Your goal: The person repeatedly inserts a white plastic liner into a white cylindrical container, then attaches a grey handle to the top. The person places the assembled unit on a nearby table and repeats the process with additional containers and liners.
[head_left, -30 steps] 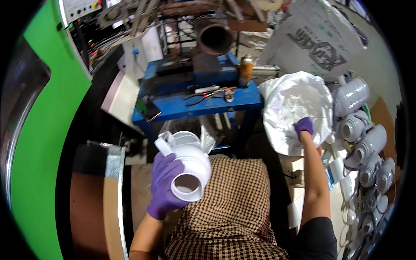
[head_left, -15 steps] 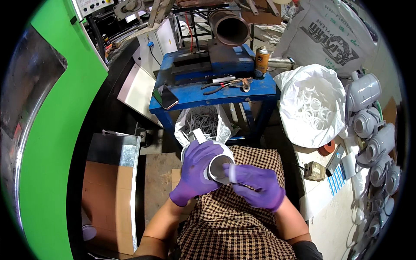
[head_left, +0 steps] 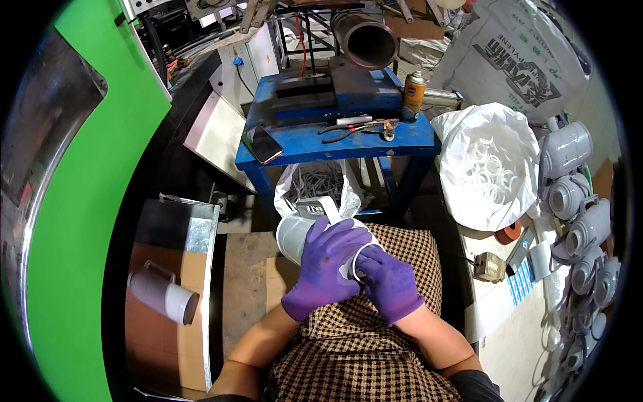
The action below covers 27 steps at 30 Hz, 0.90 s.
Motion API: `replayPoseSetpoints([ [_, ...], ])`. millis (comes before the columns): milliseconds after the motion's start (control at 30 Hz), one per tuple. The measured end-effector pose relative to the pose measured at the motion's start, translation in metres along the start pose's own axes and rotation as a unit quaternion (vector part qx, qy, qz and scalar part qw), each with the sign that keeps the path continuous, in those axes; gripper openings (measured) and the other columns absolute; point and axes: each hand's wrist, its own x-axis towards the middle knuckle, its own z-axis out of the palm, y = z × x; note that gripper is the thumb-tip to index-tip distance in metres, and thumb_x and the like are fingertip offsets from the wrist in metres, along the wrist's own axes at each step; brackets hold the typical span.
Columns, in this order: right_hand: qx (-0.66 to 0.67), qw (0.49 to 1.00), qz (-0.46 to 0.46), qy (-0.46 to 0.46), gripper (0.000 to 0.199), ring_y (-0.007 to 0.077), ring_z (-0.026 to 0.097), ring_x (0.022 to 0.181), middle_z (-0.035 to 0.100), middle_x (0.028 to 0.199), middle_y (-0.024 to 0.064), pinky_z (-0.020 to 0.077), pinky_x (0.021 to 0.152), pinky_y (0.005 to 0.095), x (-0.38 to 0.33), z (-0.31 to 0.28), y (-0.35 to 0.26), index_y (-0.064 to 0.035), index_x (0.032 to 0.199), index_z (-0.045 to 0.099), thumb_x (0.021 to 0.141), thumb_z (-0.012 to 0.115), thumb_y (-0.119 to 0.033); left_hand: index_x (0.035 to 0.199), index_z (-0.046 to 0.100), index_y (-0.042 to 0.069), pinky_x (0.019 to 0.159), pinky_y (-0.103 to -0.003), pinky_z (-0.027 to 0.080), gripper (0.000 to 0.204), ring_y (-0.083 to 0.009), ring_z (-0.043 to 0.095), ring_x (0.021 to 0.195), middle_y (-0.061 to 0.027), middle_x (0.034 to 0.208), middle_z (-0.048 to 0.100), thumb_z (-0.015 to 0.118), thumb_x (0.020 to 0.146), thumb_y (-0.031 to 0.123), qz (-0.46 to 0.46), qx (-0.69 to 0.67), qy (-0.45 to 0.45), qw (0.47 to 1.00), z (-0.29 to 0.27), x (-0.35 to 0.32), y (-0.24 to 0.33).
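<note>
Cluttered workshop floor is spreading out around a seated person in a brown-and-cream checked garment, with a blue-painted metal workbench (head_left: 335,144) standing just ahead, carrying pliers (head_left: 358,127), a dark phone (head_left: 262,144) and an orange spray can (head_left: 413,87). Both purple-gloved hands are working at lap level on a white plastic pipe fitting with a squared side lug (head_left: 301,228): the left hand (head_left: 327,268) is wrapping around its barrel and gripping it firmly, while the right hand (head_left: 388,281) is pinching a thin white plastic ring (head_left: 358,258) and pressing it against the fitting's open mouth. Judging by how the ring is lying, half along the rim and half under the fingers, the seating seems to be under way but not finished; whether any part is already snapped in cannot be told. At the right, an open white plastic sack of similar white rings (head_left: 489,167) is sitting well apart from the hands, and beyond it a row of grey-white fittings (head_left: 576,194) is stacking up along the edge. At the left, one more white fitting (head_left: 164,295) is lying on its side in a metal-edged cardboard tray (head_left: 201,241), which suggests that one piece is already handled and many are remaining.
</note>
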Motion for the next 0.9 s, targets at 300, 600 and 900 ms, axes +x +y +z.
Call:
replayPoseSetpoints([
  [300, 0.06, 0.99, 0.004, -0.126, 0.02, 0.0364, 0.069, 0.09, 0.069, 0.103, 0.0172, 0.0559, 0.077, 0.0442, -0.016, -0.011, 0.031, -0.005, 0.1, 0.069, 0.08, 0.068, -0.008, 0.123, 0.07, 0.014, 0.117, -0.058, 0.029, 0.073, -0.0318, 0.055, 0.133, -0.006, 0.132, 0.066, 0.086, 0.054, 0.029, 0.045, 0.028, -0.019, 0.998, 0.019, -0.002, 0.002],
  [600, 0.311, 0.937, 0.134, 0.082, 0.025, 0.024, 0.073, 0.102, 0.075, 0.115, 0.0141, 0.0577, 0.089, 0.0341, -0.102, -0.054, 0.035, -0.0016, 0.115, 0.074, 0.091, 0.073, -0.009, 0.114, 0.071, 0.019, 0.111, -0.064, 0.03, 0.046, -0.0308, 0.051, 0.129, -0.0016, 0.127, 0.062, 0.079, 0.078, 0.047, 0.192, 0.173, -0.078, 0.963, 0.019, -0.01, 0.037],
  [900, -0.209, 0.823, 0.399, 0.347, 0.03, 0.0293, 0.069, 0.103, 0.072, 0.112, 0.014, 0.0552, 0.091, 0.0377, -0.283, -0.169, 0.229, -0.0053, 0.112, 0.075, 0.084, 0.078, -0.018, 0.123, 0.068, 0.042, 0.113, -0.055, 0.035, 0.035, -0.0123, 0.047, 0.137, 0.0177, 0.134, 0.059, 0.071, 0.088, 0.036, 0.34, 0.13, -0.235, 0.901, 0.048, -0.089, 0.043],
])
